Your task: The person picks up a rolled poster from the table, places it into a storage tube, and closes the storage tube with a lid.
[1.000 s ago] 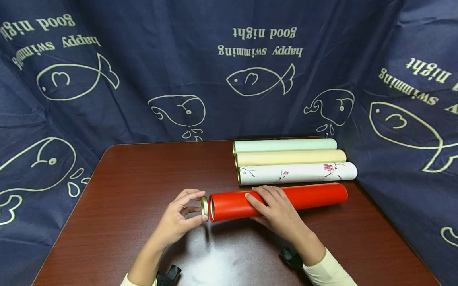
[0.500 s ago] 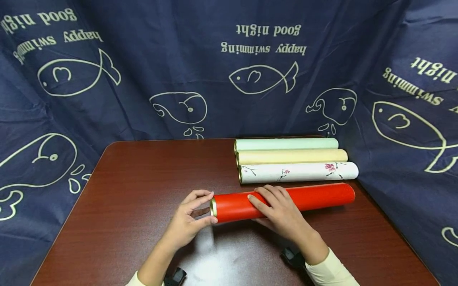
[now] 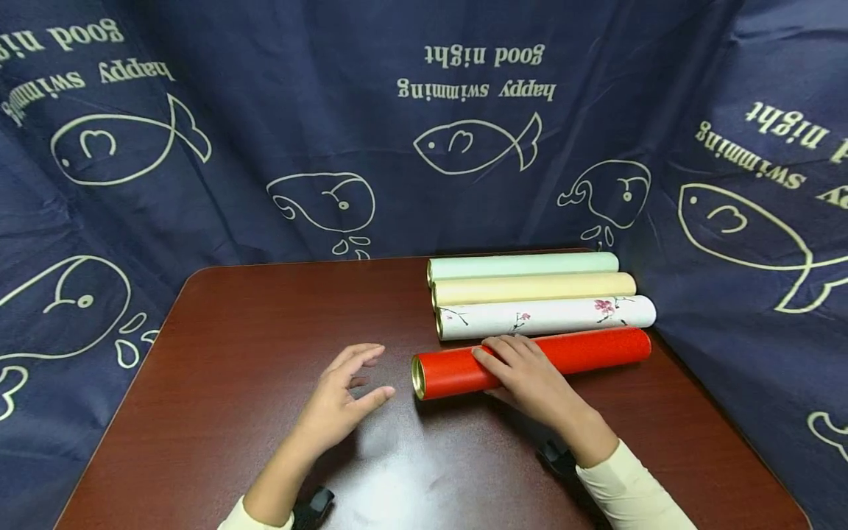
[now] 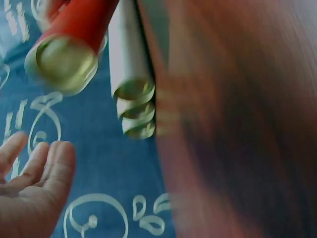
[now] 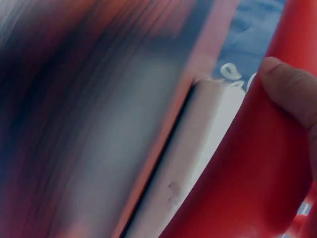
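A red cardboard tube (image 3: 589, 352) lies slantwise in front of the other tubes, held by my right hand (image 3: 526, 379), whose fingers wrap over its top with the thumb on the near side. Its left end carries a gold metal cap (image 3: 418, 377), which the left wrist view shows face-on as a round gold lid (image 4: 68, 63). My left hand (image 3: 341, 401) hovers to the left of that end, apart from it, fingers spread and holding nothing. In the right wrist view, a finger presses along the red tube (image 5: 237, 163).
Behind the red tube three more tubes lie side by side: a white one with blossom print (image 3: 563, 317), a cream one (image 3: 530, 288) and a pale green one (image 3: 523, 266). They rest on a brown wooden table (image 3: 265, 331). A dark blue printed cloth (image 3: 298, 110) hangs behind.
One second ago my left hand held the gold cap just off the tube's end. The cap then went onto the tube, and the left hand let go and drew back left.
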### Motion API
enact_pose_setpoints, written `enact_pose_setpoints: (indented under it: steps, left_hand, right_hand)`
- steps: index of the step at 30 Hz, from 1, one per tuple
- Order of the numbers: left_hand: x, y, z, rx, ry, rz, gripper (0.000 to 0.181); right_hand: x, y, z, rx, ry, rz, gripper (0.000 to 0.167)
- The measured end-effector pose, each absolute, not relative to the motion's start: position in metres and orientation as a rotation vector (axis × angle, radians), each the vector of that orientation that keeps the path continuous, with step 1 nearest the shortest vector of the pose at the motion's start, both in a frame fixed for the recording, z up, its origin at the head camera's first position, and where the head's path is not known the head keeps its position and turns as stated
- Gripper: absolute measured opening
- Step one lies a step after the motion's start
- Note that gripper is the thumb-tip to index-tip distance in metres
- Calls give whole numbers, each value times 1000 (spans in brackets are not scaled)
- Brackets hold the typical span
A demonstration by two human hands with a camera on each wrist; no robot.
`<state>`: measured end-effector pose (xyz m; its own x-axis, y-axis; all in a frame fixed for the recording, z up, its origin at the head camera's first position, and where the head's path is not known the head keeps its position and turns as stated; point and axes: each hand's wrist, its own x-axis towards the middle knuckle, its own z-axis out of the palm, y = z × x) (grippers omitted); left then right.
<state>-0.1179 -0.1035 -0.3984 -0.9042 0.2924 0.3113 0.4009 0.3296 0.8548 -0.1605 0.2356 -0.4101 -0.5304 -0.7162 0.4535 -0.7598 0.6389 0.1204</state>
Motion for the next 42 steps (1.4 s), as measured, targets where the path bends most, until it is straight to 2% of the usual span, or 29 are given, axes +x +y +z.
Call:
enact_pose_setpoints:
  steps: [8,17,34,39,42]
  left_hand:
    - [-106,-170,-391,-458,-2558,-1593,40]
    - [-79,-226,-383,-170,-2610,-1571,40]
    - [-79,-256,-383,-267,-2741,-1300,37]
    - [-79,-258,-383,-262,-2749,-1296,38]
    - [-83,-255,-389,-286,-2632,-1187,34]
  right_hand:
    - [-191,260,-413,1037,-2547,97,79]
    - [-217,267,-418,1145,-2574,127,76]
    - [-250,271,-435,1044,-2711,167,82]
    - [-246,272,-433,962,-2778,140,86]
    - [-235,282,-428,893,-2763,204,80]
